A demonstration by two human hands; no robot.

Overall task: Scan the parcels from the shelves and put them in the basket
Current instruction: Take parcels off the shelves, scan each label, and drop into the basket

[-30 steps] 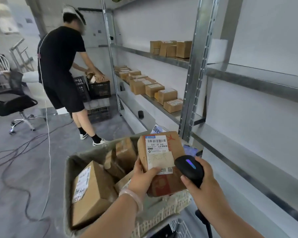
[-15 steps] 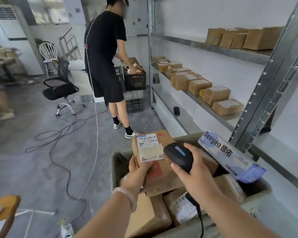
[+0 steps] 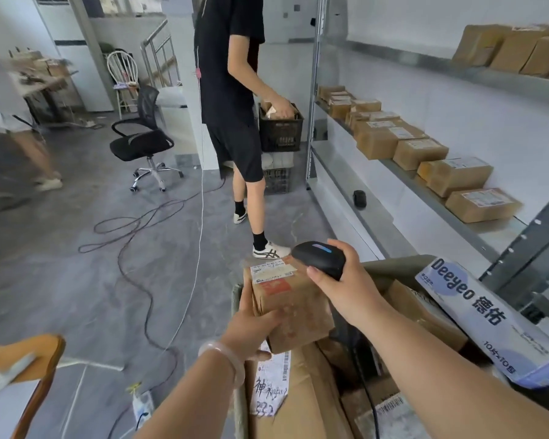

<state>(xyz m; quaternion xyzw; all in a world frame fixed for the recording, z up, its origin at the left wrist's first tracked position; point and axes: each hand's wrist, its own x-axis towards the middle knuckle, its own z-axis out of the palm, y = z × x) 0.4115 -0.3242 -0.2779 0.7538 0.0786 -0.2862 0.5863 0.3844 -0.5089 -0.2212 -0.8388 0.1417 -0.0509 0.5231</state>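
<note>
My left hand (image 3: 254, 327) grips a brown cardboard parcel (image 3: 293, 307) by its near left side, holding it just above the basket (image 3: 390, 264). Its white shipping label (image 3: 271, 271) faces up and away from me. My right hand (image 3: 346, 280) grips a black handheld scanner (image 3: 319, 255) directly over the parcel's top right corner. The basket is grey-walled and holds several other brown parcels (image 3: 298, 400) and a blue-white Deeyeo box (image 3: 488, 315) leaning on its right rim.
A metal shelf (image 3: 425, 182) on the right carries a row of brown parcels (image 3: 457, 174), with more on the upper shelf (image 3: 520, 49). A person in black (image 3: 232, 90) stands ahead at a black crate (image 3: 281, 128). Cables (image 3: 146, 248) trail over the floor near an office chair (image 3: 143, 141).
My view has swung left and down. My left hand has lowered the parcel toward the basket and tipped its label away from me, while the scanner stays above it.
</note>
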